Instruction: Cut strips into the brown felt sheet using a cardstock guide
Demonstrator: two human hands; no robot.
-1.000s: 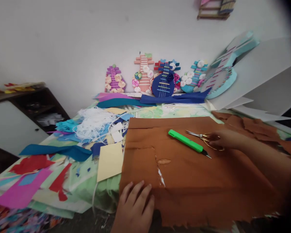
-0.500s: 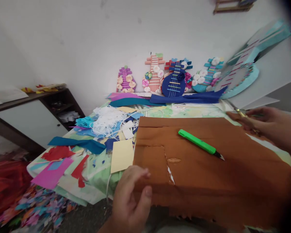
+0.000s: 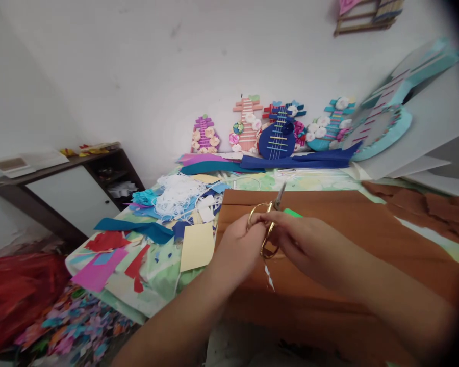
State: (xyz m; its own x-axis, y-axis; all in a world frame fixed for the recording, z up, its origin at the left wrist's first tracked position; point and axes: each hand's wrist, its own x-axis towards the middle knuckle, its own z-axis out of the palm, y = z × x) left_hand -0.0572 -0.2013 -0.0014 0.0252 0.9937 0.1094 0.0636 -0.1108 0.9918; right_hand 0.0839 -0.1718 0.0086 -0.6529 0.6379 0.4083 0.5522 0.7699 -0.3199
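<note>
Over the brown cloth (image 3: 329, 209), a pair of scissors (image 3: 279, 197) with gold handles is held blades up and away from me. My left hand (image 3: 239, 247) is closed at the left handle loop. From the other side my right hand (image 3: 306, 244) grips the handles, its fingers meeting the left ones. Just behind the right hand, a bit of the green craft knife (image 3: 292, 212) shows; the rest is hidden. Below the hands, a slit in the cloth reveals white underneath.
Left of the cloth lie a cream card (image 3: 197, 247), white string (image 3: 179, 194) and coloured scraps. Decorated model lutes (image 3: 277, 135) lean on the wall. Crumpled brown cloth (image 3: 428, 206) lies at right. A low cabinet (image 3: 67, 196) and a red bag (image 3: 21, 295) are at left.
My right hand has brought the scissors from the right side to the middle of the cloth. The left hand has risen from the cloth's near left edge and closed on them too.
</note>
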